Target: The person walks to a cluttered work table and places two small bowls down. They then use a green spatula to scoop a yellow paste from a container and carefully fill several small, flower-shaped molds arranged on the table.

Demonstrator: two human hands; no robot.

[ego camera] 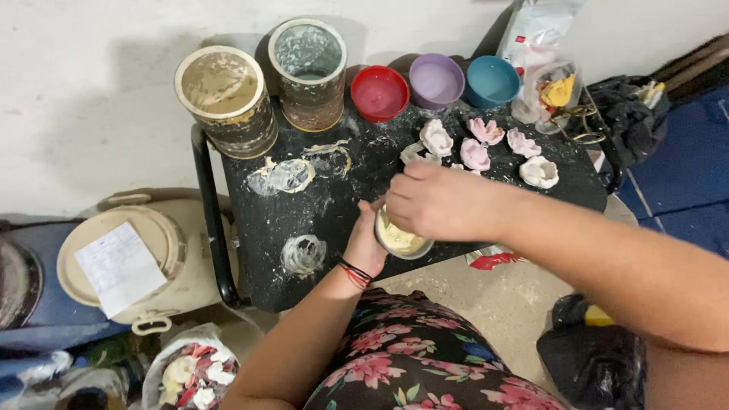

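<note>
My left hand point(367, 244) cups a small round bowl point(398, 241) of cream-coloured paste over the near edge of a black, paint-spattered stool top point(334, 205). My right hand point(433, 201) is closed over the bowl's rim, its fingers bunched together above the paste; what they pinch is hidden. Behind the hands lie several moulded flower shapes, white point(436, 137) and pink point(475, 154), on the stool top.
Two large stained tins point(225, 99) point(308, 72) stand at the back left. Red point(379, 93), purple point(436, 80) and teal point(492, 81) bowls line the back edge. A cream lidded bucket point(129, 262) sits left on the floor, black bags point(592, 361) right.
</note>
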